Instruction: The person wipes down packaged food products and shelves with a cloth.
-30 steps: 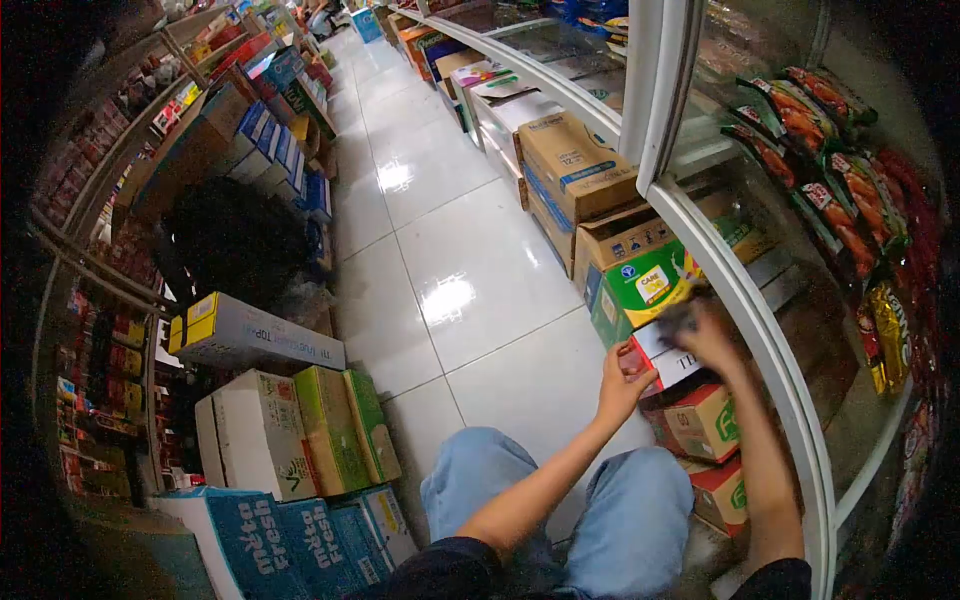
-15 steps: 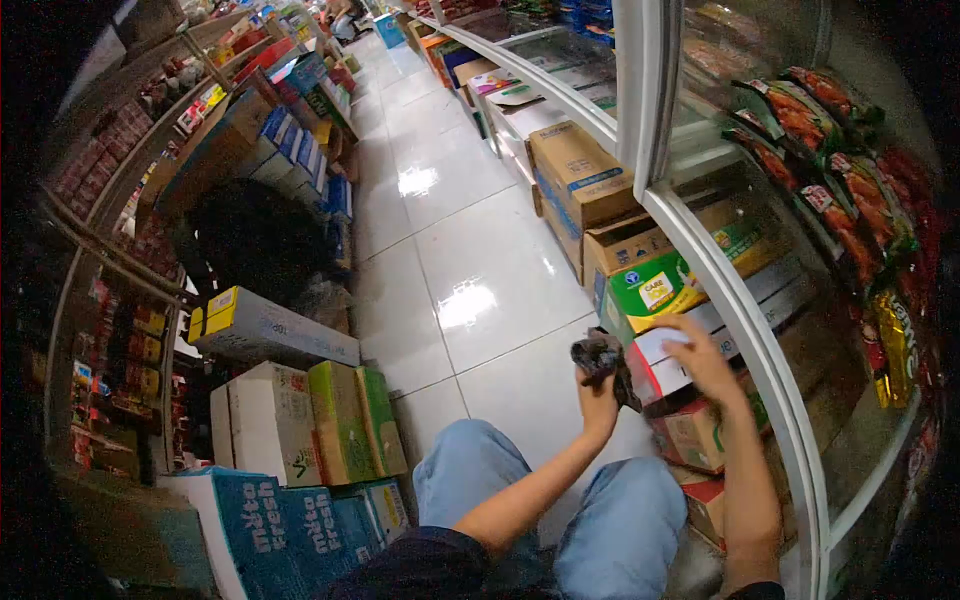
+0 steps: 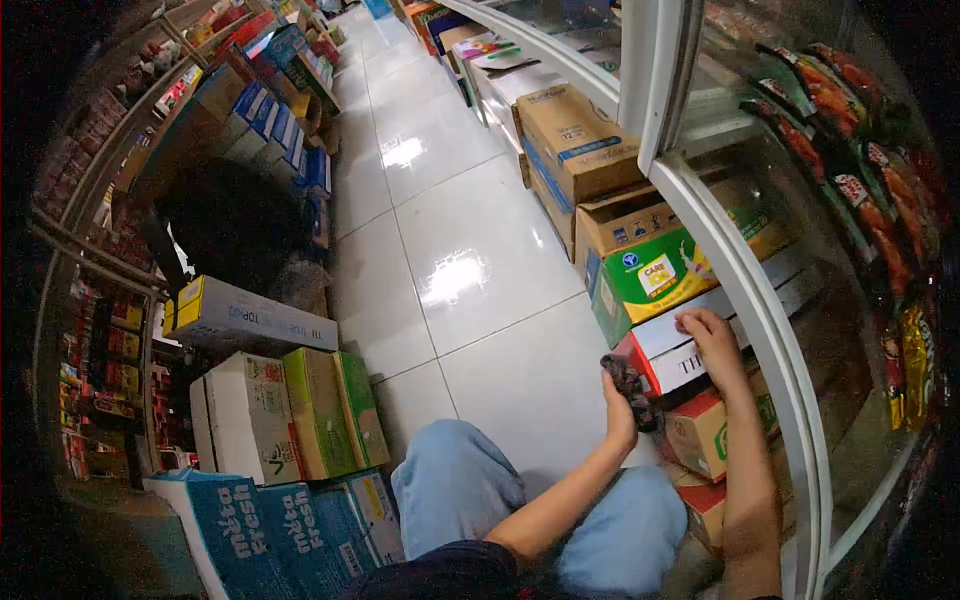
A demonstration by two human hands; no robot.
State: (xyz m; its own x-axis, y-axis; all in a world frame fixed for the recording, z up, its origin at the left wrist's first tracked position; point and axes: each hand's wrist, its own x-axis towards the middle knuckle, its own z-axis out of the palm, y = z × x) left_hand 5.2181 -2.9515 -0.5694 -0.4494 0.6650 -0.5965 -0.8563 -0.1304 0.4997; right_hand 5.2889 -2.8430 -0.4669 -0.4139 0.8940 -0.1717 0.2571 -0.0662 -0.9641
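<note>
I sit on the floor of a shop aisle. My left hand is closed around a dark crumpled cloth, holding it just beside the stack of boxes. My right hand rests open and flat on the white box, fingers spread on its top. I think I am wiping these boxes, and next the cloth needs to press on the white box. Above it sits a green box, shut. Below is an orange box, shut too. I cannot see what is inside them. Behind the glass door hang snack packets.
</note>
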